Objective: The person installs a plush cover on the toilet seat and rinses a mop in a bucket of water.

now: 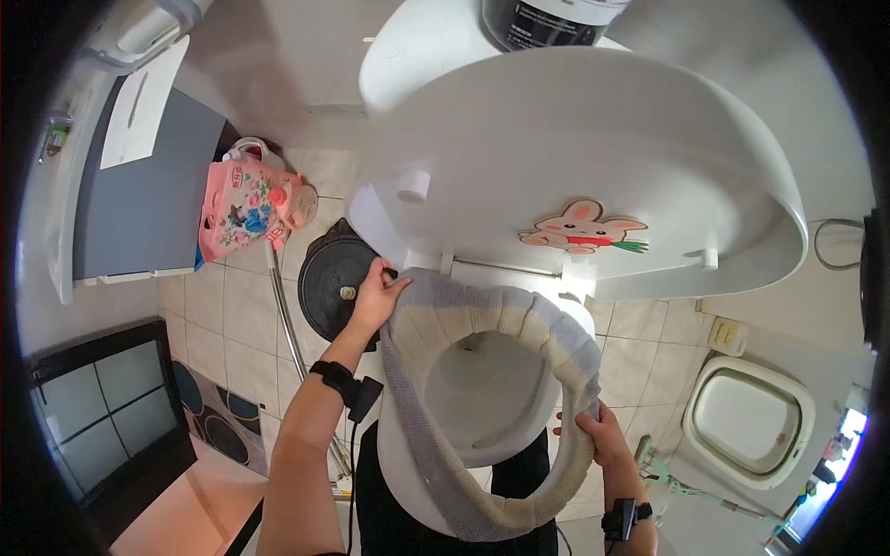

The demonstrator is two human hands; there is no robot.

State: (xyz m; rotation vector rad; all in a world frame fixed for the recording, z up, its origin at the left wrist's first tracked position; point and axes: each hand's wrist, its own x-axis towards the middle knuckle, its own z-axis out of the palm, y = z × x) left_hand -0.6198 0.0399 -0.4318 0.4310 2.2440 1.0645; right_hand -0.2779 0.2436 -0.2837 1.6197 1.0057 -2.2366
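Note:
A grey and cream knitted toilet seat cover (pixel 480 504) is stretched around a white toilet seat ring. The ring appears raised over the toilet bowl (pixel 487 396). At the cover's upper left corner, the fingers of my left hand (pixel 377 295) pinch its edge; a small dark piece shows by the fingertips. My right hand (pixel 602 436) grips the ring and cover at the right side, thumb on top. Behind them the white toilet lid (pixel 480 132) stands up, with a rabbit-and-carrot sticker (pixel 584 226) on its inner face. The underside of the ring is hidden.
A black lidded bin (pixel 334 288) is close by my left hand. Further left are a pink floral package (pixel 243 208), a metal pole (pixel 287 313) and a grey cabinet (pixel 139 215). A plastic basin (pixel 747 420) stands at the right. A jar (pixel 549 28) sits on the tank.

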